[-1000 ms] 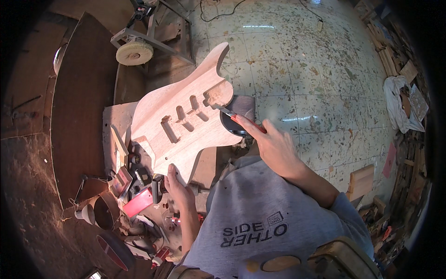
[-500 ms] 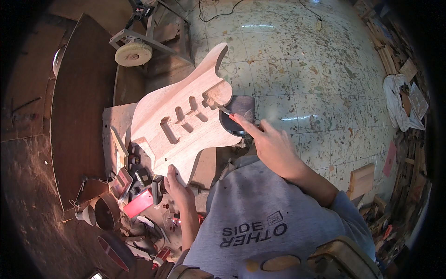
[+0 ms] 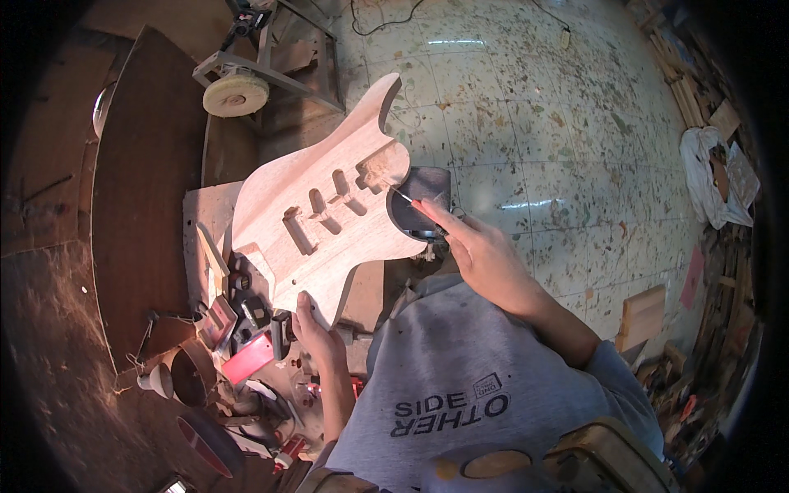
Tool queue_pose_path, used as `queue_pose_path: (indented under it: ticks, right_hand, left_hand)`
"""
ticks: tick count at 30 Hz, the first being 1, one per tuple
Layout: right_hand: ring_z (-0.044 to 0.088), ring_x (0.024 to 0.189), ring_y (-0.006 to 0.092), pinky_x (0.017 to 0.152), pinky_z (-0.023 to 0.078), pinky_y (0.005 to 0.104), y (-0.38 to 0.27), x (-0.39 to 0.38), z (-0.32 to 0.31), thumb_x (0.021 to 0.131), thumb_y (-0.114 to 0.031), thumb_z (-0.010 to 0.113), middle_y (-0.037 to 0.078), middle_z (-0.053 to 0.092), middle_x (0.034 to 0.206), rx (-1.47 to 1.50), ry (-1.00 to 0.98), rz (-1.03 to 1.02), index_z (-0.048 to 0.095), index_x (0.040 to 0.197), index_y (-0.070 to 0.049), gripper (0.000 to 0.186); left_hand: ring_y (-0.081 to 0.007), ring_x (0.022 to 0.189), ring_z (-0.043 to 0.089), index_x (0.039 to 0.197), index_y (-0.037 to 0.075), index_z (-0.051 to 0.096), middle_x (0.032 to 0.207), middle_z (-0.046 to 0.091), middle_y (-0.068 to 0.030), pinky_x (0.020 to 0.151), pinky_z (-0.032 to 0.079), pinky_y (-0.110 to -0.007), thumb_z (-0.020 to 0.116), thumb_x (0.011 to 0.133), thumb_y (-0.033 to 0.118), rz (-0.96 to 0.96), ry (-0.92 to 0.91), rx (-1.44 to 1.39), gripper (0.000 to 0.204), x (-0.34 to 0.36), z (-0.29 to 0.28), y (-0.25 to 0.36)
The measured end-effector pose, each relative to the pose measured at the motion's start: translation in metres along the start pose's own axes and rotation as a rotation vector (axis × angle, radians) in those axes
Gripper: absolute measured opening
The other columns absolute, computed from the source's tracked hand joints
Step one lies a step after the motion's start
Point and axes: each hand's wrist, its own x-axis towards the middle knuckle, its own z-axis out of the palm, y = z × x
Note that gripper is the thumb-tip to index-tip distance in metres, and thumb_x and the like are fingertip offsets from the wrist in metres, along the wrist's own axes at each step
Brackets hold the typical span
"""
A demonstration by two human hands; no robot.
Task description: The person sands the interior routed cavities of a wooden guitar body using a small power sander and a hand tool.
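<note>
One unfinished wooden guitar body (image 3: pixel 329 218), three pickup cavities, lies at centre on the tabletop (image 3: pixel 205 222). Left hand (image 3: pixel 316 333) grips its 6 o'clock edge. Right hand (image 3: pixel 485 255) pinches one thin tool (image 3: pixel 404 195) at its 3 o'clock edge. Open floor (image 3: pixel 534 123) from 12 to 3 o'clock.

you've got an unfinished pale wooden guitar body (image 3: pixel 329 214) lying face up, routed cavities showing, horns pointing away; a thin metal tool (image 3: pixel 404 197) touches its neck pocket edge.

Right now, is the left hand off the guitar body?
No: the left hand grips the lower edge of the guitar body.
</note>
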Motion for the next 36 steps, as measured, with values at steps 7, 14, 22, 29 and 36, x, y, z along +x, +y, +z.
queue_pose_path:
  ticks: [7,14,22,29,36]
  right_hand:
    - [0.067,0.070,0.0407,0.067,0.058,0.0503,-0.001,0.000,0.007,0.095,0.002,0.057,0.020,0.064,0.092,-0.061,-0.037,0.056,0.036,0.162,-0.029,0.077]
    - [0.065,0.078,0.0442,0.072,0.055,0.0518,-0.015,0.002,-0.003,0.092,0.010,0.053,0.022,0.062,0.091,-0.096,-0.100,0.126,0.042,0.160,-0.026,0.077]
    - [0.068,0.068,0.0441,0.064,0.058,0.0517,-0.008,0.004,-0.001,0.091,0.003,0.055,0.024,0.066,0.092,-0.250,-0.098,0.078,0.035,0.163,-0.027,0.080]
    - [0.067,0.079,0.0484,0.072,0.056,0.0546,-0.016,-0.001,-0.008,0.090,0.008,0.055,0.025,0.067,0.097,-0.193,-0.105,0.139,0.041,0.160,-0.026,0.079]
    - [0.068,0.082,0.0470,0.074,0.055,0.0517,0.018,0.008,0.002,0.098,-0.003,0.056,0.027,0.070,0.106,0.204,0.055,-0.023,0.044,0.158,-0.018,0.063]
  left_hand:
    - [-0.0169,0.103,0.067,0.125,-0.005,0.061,0.114,0.069,-0.0095,0.091,0.053,-0.031,0.067,0.102,0.028,0.004,0.007,0.016,0.041,-0.004,0.003,0.004]
    - [-0.0161,0.101,0.066,0.123,-0.004,0.061,0.112,0.069,-0.0087,0.090,0.052,-0.031,0.068,0.102,0.028,0.015,-0.002,0.010,0.040,-0.003,0.004,0.003]
    - [-0.0158,0.099,0.066,0.121,-0.004,0.061,0.110,0.068,-0.0081,0.088,0.052,-0.031,0.067,0.102,0.030,0.015,-0.024,0.039,0.039,-0.001,0.001,0.003]
    - [-0.0164,0.099,0.067,0.121,-0.003,0.061,0.110,0.068,-0.0081,0.088,0.053,-0.031,0.068,0.102,0.029,0.003,-0.028,0.022,0.039,0.001,0.001,0.002]
    - [-0.0164,0.100,0.067,0.123,-0.003,0.061,0.112,0.068,-0.0078,0.089,0.052,-0.031,0.068,0.101,0.029,0.016,0.012,0.017,0.040,-0.005,0.005,0.004]
